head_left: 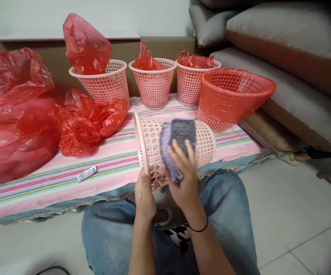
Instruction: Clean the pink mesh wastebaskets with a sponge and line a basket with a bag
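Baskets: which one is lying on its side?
The pink basket held at its rim by the left hand; the other four baskets stand on their bases.

Your basket (205, 142) is smooth plastic, your rag (183, 131) matt, rough-looking cloth; the bags (81, 128) are glossy film, the cover (116, 166) matt fabric.

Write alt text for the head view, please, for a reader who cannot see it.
A person's right hand holds a gray and purple cloth against a pink basket turned on its side, while the left hand grips its rim. Behind it, four more baskets with red plastic bags stand on a striped sheet; loose red bags lie to the left.
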`<state>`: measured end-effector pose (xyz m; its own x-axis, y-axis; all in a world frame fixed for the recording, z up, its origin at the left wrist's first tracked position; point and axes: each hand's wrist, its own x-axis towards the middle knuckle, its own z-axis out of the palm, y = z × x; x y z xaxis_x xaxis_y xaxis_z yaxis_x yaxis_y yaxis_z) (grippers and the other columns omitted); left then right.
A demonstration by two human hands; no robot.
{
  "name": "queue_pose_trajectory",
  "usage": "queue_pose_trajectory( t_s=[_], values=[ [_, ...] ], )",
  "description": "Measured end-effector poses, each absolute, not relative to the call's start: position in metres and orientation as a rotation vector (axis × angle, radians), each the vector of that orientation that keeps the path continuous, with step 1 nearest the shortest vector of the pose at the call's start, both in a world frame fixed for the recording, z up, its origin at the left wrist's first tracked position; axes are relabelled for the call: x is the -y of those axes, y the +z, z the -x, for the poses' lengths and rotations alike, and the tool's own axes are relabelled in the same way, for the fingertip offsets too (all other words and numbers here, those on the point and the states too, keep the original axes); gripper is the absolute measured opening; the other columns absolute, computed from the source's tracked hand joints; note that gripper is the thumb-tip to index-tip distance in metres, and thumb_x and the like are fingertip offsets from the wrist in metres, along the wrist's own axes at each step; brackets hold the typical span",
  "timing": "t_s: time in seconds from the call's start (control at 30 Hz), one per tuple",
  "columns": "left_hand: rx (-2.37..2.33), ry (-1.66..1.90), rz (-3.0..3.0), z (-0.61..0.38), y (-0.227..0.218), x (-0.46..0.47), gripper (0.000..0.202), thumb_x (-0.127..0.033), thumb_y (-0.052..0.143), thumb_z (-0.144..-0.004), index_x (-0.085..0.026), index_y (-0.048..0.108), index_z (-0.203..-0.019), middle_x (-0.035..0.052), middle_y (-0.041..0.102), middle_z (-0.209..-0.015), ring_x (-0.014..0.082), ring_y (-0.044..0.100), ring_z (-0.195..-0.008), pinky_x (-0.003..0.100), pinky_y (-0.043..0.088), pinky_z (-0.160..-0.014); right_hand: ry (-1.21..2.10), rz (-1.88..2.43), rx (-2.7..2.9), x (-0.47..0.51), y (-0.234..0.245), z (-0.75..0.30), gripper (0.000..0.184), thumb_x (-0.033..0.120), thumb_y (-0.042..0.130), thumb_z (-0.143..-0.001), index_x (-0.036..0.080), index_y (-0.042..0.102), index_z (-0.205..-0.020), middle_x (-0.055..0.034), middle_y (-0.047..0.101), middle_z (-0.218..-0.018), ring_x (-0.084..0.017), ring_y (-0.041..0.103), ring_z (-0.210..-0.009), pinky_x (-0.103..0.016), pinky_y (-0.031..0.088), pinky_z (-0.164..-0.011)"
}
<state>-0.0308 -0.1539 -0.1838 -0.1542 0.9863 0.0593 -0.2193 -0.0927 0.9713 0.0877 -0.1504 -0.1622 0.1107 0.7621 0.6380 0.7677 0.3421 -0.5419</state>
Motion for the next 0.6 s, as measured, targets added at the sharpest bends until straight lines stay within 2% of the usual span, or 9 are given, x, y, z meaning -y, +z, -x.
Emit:
queue_pose_trajectory(
  t_s=[0.1, 0.27, 0.33, 0.43, 0.6],
  values=[
    [-1.238, 1.527, -1.189, 0.037, -0.185, 0.150, 0.061, -0.069, 0.043, -0.087, -0.016, 0.072, -0.094, 0.0075, 0.072, -0.086, 0.0216, 0.066, -0.083, 0.031, 0.052, -0.078, 0.044, 1.309, 1.775, 0.158, -0.150, -0.063, 0.047, 0.025, 0.043, -0.090, 0.026, 0.052, -0.136, 0.0009, 0.051, -0.146, -0.025, 0.024, -0.148, -0.055, 0.010, -0.121],
    [-1.158, 1.532, -1.185, 0.043, -0.194, 0.146, 0.063, -0.068, 0.040, -0.089, -0.015, 0.070, -0.107, 0.0109, 0.073, -0.101, 0.0255, 0.067, -0.095, 0.036, 0.052, -0.085, 0.099, 1.282, 1.759, 0.153, -0.150, -0.079, 0.044, 0.027, 0.049, -0.089, 0.028, 0.054, -0.132, 0.0010, 0.055, -0.143, -0.024, 0.031, -0.145, -0.057, 0.009, -0.120],
    [-1.144, 1.512, -1.155, 0.043, -0.198, 0.147, 0.064, -0.068, 0.041, -0.088, -0.015, 0.070, -0.108, 0.0118, 0.074, -0.100, 0.0262, 0.068, -0.095, 0.038, 0.053, -0.088, 0.070, 1.321, 1.702, 0.146, -0.156, -0.101, 0.043, 0.030, 0.052, -0.089, 0.029, 0.055, -0.132, -0.0005, 0.056, -0.142, -0.025, 0.033, -0.143, -0.060, 0.010, -0.119],
    [-1.119, 1.517, -1.108, 0.043, -0.202, 0.153, 0.062, -0.069, 0.045, -0.086, -0.015, 0.072, -0.104, 0.0115, 0.075, -0.097, 0.0258, 0.070, -0.092, 0.038, 0.053, -0.088, -0.020, 1.420, 1.489, 0.138, -0.172, -0.140, 0.040, 0.034, 0.054, -0.090, 0.026, 0.059, -0.130, -0.0052, 0.058, -0.139, -0.026, 0.036, -0.141, -0.062, 0.015, -0.117],
    [-1.136, 1.472, -1.127, 0.046, -0.203, 0.163, 0.063, -0.068, 0.046, -0.086, -0.015, 0.072, -0.106, 0.0114, 0.076, -0.093, 0.0250, 0.070, -0.086, 0.040, 0.054, -0.088, -0.043, 1.485, 1.239, 0.139, -0.193, -0.181, 0.042, 0.036, 0.055, -0.091, 0.018, 0.061, -0.128, -0.0117, 0.057, -0.139, -0.028, 0.037, -0.141, -0.057, 0.028, -0.115]
  ],
)
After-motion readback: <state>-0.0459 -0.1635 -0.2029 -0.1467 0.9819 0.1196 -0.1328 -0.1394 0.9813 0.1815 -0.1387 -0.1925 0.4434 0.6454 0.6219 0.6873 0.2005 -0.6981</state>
